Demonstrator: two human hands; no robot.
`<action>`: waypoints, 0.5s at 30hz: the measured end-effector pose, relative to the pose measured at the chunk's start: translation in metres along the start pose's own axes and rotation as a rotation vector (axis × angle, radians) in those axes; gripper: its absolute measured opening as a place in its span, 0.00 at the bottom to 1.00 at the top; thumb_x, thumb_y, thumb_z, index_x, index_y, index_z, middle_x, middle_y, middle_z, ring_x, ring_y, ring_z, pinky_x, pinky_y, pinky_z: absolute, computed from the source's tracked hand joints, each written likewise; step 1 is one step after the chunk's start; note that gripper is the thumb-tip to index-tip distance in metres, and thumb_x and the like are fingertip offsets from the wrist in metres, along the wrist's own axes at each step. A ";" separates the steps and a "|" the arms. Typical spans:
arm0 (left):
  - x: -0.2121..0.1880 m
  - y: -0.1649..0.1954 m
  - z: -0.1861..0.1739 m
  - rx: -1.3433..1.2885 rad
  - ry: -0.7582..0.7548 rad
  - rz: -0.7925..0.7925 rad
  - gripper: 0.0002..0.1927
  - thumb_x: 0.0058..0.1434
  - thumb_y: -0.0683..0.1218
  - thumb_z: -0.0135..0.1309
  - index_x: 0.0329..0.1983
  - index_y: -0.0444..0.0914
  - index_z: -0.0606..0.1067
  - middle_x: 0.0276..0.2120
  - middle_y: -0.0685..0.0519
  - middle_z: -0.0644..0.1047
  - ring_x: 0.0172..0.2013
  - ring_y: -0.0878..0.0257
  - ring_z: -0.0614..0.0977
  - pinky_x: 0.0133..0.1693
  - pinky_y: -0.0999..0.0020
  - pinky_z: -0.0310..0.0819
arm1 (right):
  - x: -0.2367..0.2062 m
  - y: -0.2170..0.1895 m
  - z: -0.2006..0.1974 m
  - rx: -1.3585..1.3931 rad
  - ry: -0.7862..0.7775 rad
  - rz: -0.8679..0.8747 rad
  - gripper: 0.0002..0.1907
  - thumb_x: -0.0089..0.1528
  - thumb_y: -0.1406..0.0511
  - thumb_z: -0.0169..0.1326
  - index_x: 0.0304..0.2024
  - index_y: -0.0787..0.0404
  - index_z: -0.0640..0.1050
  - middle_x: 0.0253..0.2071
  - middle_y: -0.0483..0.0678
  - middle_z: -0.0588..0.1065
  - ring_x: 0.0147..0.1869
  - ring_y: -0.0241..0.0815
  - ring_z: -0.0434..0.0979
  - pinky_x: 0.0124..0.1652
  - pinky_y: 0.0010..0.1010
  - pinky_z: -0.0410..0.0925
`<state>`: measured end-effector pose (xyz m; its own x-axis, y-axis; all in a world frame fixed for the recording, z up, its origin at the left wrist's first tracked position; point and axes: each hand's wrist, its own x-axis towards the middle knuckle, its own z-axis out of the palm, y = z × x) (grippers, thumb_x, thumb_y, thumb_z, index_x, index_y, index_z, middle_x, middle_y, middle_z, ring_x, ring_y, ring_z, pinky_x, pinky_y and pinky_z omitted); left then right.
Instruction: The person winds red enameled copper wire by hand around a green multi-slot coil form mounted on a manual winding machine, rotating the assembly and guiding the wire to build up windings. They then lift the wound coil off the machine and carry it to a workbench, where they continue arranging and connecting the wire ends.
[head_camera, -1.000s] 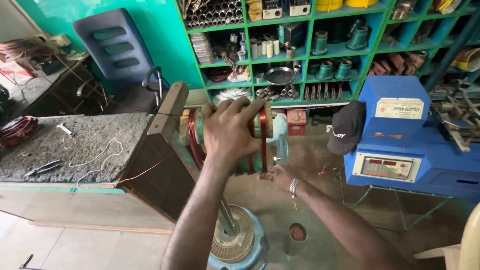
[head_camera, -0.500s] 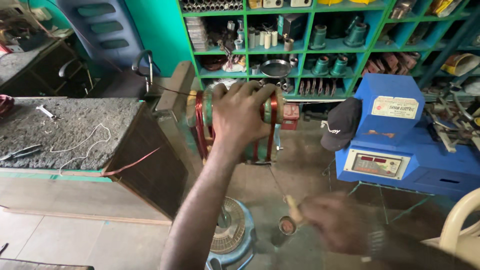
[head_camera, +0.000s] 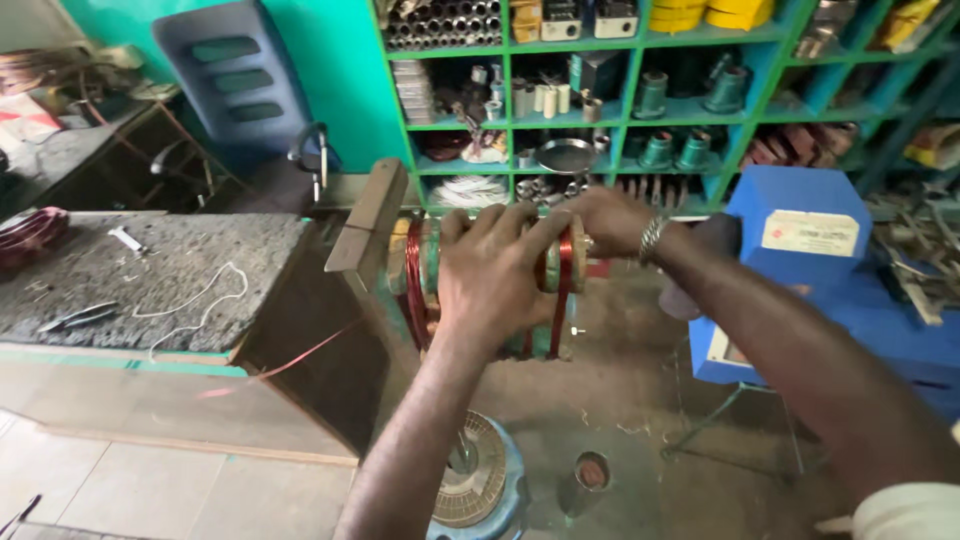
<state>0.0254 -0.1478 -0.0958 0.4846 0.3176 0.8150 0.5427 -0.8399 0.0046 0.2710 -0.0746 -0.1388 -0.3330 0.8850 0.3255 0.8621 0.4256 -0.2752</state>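
A green coil former (head_camera: 432, 270) wound with bands of copper wire (head_camera: 414, 285) sits on a wooden mount (head_camera: 365, 222) at the bench's corner. My left hand (head_camera: 492, 275) is wrapped over the top of the former, fingers spread across it. My right hand (head_camera: 605, 220), with a metal bracelet on the wrist, rests on the former's right end by the outer copper winding (head_camera: 563, 270). A thin copper wire (head_camera: 300, 355) runs from the former down to the left. Whether the right fingers pinch a wire is hidden.
A grey stone-topped bench (head_camera: 150, 270) with a white cord and small tools lies to the left. A blue machine (head_camera: 800, 240) stands at the right. Green shelves (head_camera: 640, 110) full of parts fill the back. A motor (head_camera: 480, 485) and a small spool (head_camera: 590, 472) sit on the floor below.
My right hand has risen from low near the floor spool to the right end of the former. My left hand stays on top of it.
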 end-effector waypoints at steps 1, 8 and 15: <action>0.000 -0.002 -0.002 -0.013 -0.011 -0.012 0.33 0.40 0.62 0.68 0.52 0.49 0.79 0.44 0.55 0.80 0.46 0.57 0.81 0.48 0.50 0.64 | -0.003 0.010 0.015 -0.013 0.124 -0.240 0.11 0.59 0.61 0.57 0.43 0.55 0.81 0.34 0.52 0.80 0.35 0.49 0.81 0.35 0.39 0.73; 0.000 -0.007 -0.008 0.071 -0.012 -0.015 0.32 0.39 0.60 0.69 0.50 0.48 0.80 0.44 0.56 0.80 0.47 0.57 0.80 0.48 0.49 0.63 | -0.022 0.021 0.043 0.595 0.284 0.410 0.15 0.70 0.59 0.52 0.46 0.65 0.81 0.34 0.55 0.77 0.31 0.44 0.77 0.33 0.40 0.71; 0.004 -0.008 -0.010 0.072 -0.044 -0.013 0.36 0.39 0.67 0.70 0.50 0.48 0.80 0.45 0.56 0.80 0.47 0.57 0.79 0.47 0.50 0.60 | -0.075 0.068 0.035 2.048 1.089 0.007 0.08 0.67 0.68 0.49 0.48 0.64 0.74 0.45 0.55 0.77 0.48 0.50 0.80 0.46 0.41 0.76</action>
<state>0.0161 -0.1447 -0.0870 0.5060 0.3490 0.7888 0.5965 -0.8022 -0.0277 0.3417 -0.1053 -0.2136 0.5227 0.7902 0.3199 -0.7466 0.6054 -0.2757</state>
